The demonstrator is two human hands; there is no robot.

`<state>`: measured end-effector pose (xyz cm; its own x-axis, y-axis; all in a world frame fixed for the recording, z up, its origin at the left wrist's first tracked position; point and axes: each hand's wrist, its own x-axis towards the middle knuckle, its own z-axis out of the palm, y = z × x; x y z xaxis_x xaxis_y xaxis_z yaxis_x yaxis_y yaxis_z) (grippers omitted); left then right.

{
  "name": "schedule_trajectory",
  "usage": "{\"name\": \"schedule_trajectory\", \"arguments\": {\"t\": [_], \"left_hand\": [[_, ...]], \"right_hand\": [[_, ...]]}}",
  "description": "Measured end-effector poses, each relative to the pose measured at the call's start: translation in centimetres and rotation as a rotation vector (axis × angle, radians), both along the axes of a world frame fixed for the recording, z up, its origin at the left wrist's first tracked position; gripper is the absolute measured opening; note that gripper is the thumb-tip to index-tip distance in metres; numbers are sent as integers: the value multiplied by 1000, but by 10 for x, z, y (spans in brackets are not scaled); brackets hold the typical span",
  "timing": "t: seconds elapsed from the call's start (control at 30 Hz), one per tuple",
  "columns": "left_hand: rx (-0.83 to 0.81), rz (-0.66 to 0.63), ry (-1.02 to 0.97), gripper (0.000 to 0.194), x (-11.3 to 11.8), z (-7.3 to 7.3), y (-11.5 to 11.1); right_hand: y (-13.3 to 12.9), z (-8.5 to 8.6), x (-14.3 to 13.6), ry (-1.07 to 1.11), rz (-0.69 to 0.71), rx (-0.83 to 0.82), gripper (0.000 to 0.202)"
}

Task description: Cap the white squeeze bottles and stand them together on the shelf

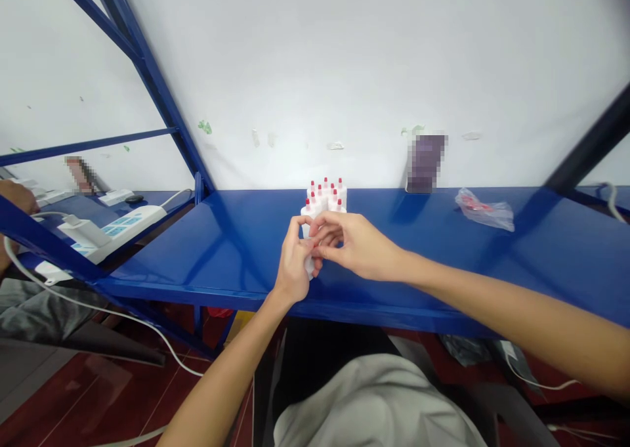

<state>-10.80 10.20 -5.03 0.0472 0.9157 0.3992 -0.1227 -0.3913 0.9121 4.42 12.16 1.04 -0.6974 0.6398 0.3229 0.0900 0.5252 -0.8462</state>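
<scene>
My left hand (294, 266) is wrapped round a small white squeeze bottle (309, 267), most of which the fingers hide. At the top of that bottle, my right hand (344, 242) pinches with thumb and fingertips at a red cap, of which only a bit of red shows. Whether the cap is seated on the bottle I cannot tell. Just behind both hands stands a cluster of several white bottles (319, 203) with red pointed caps, upright and close together on the blue shelf (236, 237).
A clear plastic bag (485, 211) with red pieces lies at the right. A blurred phone-like object (427, 163) leans on the wall. At the left, beyond a blue frame post (162, 99), are a white power strip (125, 230) with cables and another person's hand (18, 196).
</scene>
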Motion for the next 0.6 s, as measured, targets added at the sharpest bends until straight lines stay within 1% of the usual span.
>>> {"name": "schedule_trajectory", "arguments": {"t": [0.03,0.1,0.23,0.33,0.43,0.5,0.6], "left_hand": [[-2,-19,6,26,0,0,0],[-8,-47,25,27,-1,0,0],[-5,-52,36,26,0,0,2],[-1,-53,45,27,0,0,1],[6,-17,71,31,0,-2,-1],[15,18,79,29,0,-2,-3],[49,80,9,27,0,0,-3]], "right_hand": [[-1,-3,-1,18,5,-30,18],[-1,-6,-1,16,10,-40,19],[0,-7,0,-40,-11,71,21],[-1,-10,0,-58,-26,91,23],[-3,-14,-3,-48,-51,79,23],[-5,-14,-6,-45,-64,78,23],[-5,-3,-8,-59,-56,133,22]]}}
